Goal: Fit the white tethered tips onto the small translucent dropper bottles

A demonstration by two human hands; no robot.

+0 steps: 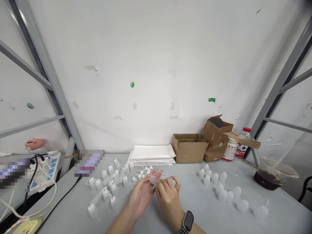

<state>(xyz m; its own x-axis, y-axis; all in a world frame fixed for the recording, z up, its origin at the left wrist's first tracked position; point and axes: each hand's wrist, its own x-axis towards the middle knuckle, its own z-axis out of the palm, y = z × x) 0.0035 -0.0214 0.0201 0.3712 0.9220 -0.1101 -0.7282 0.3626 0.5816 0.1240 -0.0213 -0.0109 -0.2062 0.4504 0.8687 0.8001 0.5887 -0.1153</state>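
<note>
Left hand (141, 196): Palm turned up and fingers stretched out; on my feed the bottle lies against them, though I cannot tell how tightly this grip has it.
Right hand (170, 195): I see its grip pinching the bottle between thumb and fingertips, knuckles up; a dark-faced watch (188, 221) is on the wrist.
Bottle (153, 180): Small, translucent and tilted, up between the two hands above the bench (207, 216). A thin white strap shows at its far end; my view is too small to tell how it is seated.
Caps (147, 170): White, in a loose heap just beyond the left hand.
Topped bottles (113, 189): A scattered group on my left, mostly upright, several with straps looping out sideways.
Frosted bottles (214, 178): Spread over the right of the bench, well apart from the hands.
Back edge: I have a stack of white envelopes (152, 153), then an open box (190, 152), with a brown bag (215, 141) beside it.
Far right: A clear cup (269, 175) of dark drink with a straw.
Far left: A power strip (46, 172) crowded with plugs.
</note>
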